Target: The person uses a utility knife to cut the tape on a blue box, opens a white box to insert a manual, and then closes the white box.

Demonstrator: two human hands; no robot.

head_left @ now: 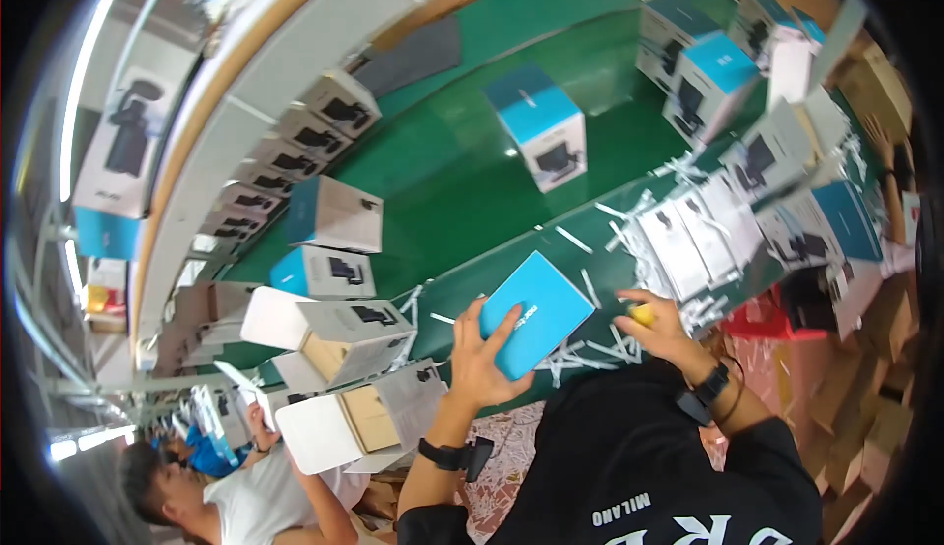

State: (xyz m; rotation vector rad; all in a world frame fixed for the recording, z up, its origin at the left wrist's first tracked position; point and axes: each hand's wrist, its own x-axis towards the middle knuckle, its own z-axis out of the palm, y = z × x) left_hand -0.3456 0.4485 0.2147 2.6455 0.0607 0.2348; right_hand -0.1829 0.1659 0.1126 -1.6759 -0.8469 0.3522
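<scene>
My left hand (485, 356) grips a carton with a bright blue top (539, 317), its fingers spread across the top and side. The carton stands at the front edge of the green bench. To the right of it, my right hand (661, 329) hovers apart from the carton, thumb and forefinger separated. A small yellow piece (644, 315) shows at its fingers; whether it is worn or held I cannot tell. Strips of white paper (600, 350) lie between this hand and the carton.
Across the green conveyor belt (433, 181) stands a blue-and-white carton (539, 127). Open cartons (366, 338) crowd the left. More white boxes (693, 235) and paper scraps lie right. A co-worker (246, 496) works at lower left; another person's hand (878, 137) shows far right.
</scene>
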